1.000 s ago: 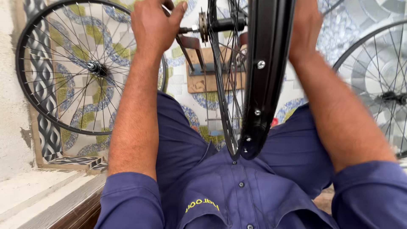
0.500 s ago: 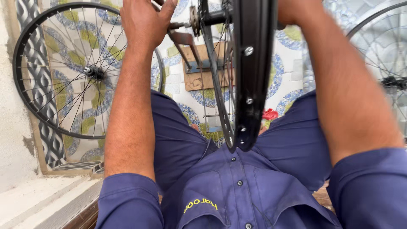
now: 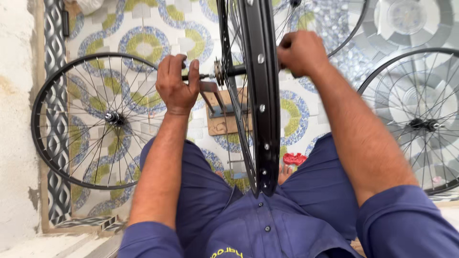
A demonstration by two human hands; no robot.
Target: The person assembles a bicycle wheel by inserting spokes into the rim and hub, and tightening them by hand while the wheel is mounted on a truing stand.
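A black bicycle wheel rim (image 3: 262,91) stands upright and edge-on in front of me, its spokes running to a hub at mid height. My left hand (image 3: 177,83) is closed around the left end of the hub axle (image 3: 203,76). On the other side of the rim my right hand (image 3: 302,51) is a fist gripping the axle's right end, which the fingers hide. A small metal stand on a wooden block (image 3: 221,114) sits on the floor behind the hub.
A spoked wheel (image 3: 103,117) lies on the patterned tile floor to the left, another wheel (image 3: 420,124) to the right. A rough white wall (image 3: 16,119) borders the left side. A small red object (image 3: 295,158) lies near my foot.
The view has tilted so both hands and the hub appear lower in the frame. My hands keep their hold on the axle ends.
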